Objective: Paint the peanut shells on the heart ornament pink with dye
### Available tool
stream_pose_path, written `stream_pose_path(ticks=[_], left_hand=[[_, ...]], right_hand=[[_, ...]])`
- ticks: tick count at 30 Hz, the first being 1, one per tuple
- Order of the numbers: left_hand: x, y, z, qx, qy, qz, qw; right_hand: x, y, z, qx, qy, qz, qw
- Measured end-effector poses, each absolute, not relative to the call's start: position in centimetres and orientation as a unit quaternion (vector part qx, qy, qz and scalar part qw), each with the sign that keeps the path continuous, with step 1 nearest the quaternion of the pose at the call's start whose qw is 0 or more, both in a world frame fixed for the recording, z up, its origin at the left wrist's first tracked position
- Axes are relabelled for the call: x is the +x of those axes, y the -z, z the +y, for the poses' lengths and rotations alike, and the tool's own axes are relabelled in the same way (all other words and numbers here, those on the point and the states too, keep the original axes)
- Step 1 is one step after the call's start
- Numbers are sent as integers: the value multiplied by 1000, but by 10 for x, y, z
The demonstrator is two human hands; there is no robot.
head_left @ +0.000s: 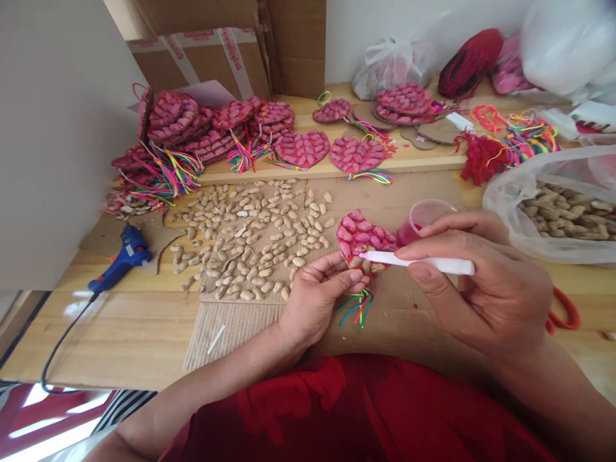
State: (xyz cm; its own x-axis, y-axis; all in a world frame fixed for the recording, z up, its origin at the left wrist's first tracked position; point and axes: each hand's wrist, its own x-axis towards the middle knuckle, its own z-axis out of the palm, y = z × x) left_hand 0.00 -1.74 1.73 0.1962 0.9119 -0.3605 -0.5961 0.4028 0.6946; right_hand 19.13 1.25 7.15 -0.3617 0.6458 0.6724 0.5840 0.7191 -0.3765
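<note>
Left hand (312,295) is pinching the peanut heart (360,231) at its 7 o'clock edge; right hand (491,295) is gripping the white applicator (452,264), pink tip hovering at or near bare shells at 6 o'clock. Pink cup (409,232) is sitting at 2 o'clock. IMO: steady pinch, light strokes along shell grooves, thumb and tassel (359,311) off wet pink.

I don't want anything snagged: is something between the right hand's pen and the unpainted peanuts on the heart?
Nothing visible is: the pink tip of the white pen in the right hand is at the heart, by its bare peanuts. The left hand grips its edge, to one side.
</note>
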Motion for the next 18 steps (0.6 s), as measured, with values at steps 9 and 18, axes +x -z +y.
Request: stream_pose_path(ticks=[9,18], left_hand=[[0,-18,-16,198,-510,365,753],[0,-19,-17,186,-508,357,762]], right_hand=[[191,-70,15,-359,-40,-833,419],[192,-70,15,-342,-56,-837,423]])
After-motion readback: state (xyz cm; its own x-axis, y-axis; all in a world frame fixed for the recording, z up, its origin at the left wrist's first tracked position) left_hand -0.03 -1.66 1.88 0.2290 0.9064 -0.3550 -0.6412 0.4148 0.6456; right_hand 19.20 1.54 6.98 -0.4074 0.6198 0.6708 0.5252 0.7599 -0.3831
